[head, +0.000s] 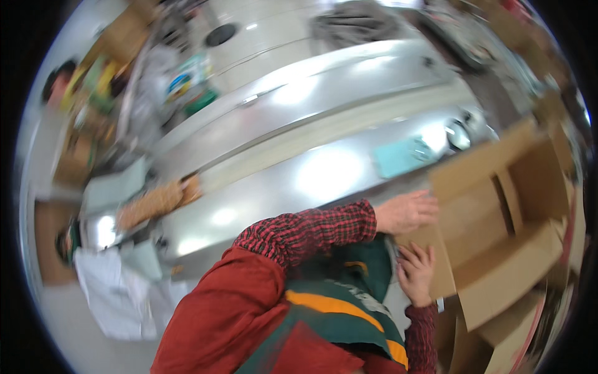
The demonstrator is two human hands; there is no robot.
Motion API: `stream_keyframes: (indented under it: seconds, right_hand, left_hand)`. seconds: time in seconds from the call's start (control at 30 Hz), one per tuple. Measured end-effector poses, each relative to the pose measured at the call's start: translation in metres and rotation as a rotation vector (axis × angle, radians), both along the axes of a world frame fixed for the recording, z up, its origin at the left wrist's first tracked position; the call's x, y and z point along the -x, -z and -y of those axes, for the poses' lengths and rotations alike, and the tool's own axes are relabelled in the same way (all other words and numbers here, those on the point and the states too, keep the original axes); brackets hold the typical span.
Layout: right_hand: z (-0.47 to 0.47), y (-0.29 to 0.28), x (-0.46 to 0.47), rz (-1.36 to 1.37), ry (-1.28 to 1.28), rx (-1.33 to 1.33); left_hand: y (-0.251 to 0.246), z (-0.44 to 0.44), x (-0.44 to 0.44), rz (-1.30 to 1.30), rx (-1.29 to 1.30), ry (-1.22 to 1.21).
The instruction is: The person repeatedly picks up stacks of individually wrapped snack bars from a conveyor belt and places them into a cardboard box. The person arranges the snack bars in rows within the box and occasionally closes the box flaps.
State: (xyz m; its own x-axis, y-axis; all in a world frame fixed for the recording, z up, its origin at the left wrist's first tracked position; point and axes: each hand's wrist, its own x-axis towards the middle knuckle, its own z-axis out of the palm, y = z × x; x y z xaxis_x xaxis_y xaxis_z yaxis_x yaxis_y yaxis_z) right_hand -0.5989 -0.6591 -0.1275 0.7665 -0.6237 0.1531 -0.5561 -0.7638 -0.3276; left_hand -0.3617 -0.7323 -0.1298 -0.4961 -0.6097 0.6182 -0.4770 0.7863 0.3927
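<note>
An open cardboard box (481, 205) lies to my right, its flaps spread and its inside bare to view. My left hand (406, 212) reaches across my body to the box's near flap (441, 273). Its fingers are bent at the flap's upper corner, and blur hides whether they grip it. Lower on the same flap rests my right hand (416, 276), fingers apart, palm side against the cardboard. Checked sleeves cover both forearms, and a green apron (336, 318) with orange bands hangs in front of me.
A shiny metal table (261, 187) runs alongside, with a light-blue sheet (404, 156) and a roll of clear tape (458, 134) near the box. A brown packed bundle (152, 205) lies at its left end. White sacking (117, 294) and more cardboard (504, 327) flank me.
</note>
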Motion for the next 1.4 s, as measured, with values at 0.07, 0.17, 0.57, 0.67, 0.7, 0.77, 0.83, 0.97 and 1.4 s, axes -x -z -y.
stream_keyframes:
  seconds: [0.07,0.17,0.57,0.67,0.7,0.77,0.83,0.97,1.4]
  right_hand:
    - [0.001,-0.013,-0.008,0.028,-0.013,-0.153]
    - [0.015,-0.034,-0.023,0.094,-0.039,-0.385]
    - [0.056,-0.081,-0.208,0.097,-0.506,-0.501]
    - [0.051,-0.067,-0.258,0.135,-0.608,-0.499]
    - [0.051,-0.06,-0.274,0.186,-0.622,-0.506]
    - [0.06,-0.044,-0.304,0.134,-0.532,-0.567]
    - [0.08,-0.028,-0.329,0.077,-0.487,-0.524]
    - [0.128,0.002,-0.361,-0.024,-0.361,-0.389]
    - [0.118,-0.057,-0.394,-0.047,-0.413,-0.141]
  left_hand:
    - [0.014,-0.055,-0.067,-0.01,-0.068,-0.186]
    - [0.023,-0.135,-0.186,0.091,-0.151,-0.665]
    - [0.019,-0.52,-0.452,0.402,-0.628,-2.341]
    - [0.025,-0.497,-0.438,0.305,-0.589,-2.297]
    - [0.02,-0.485,-0.433,0.271,-0.573,-2.269]
    - [0.013,-0.456,-0.417,0.089,-0.513,-2.134]
    - [0.003,-0.422,-0.402,-0.325,-0.516,-1.872]
    - [-0.004,-0.345,-0.351,-0.858,-0.636,-1.307]
    - [-0.026,-0.253,-0.33,-0.282,-0.629,-1.086]
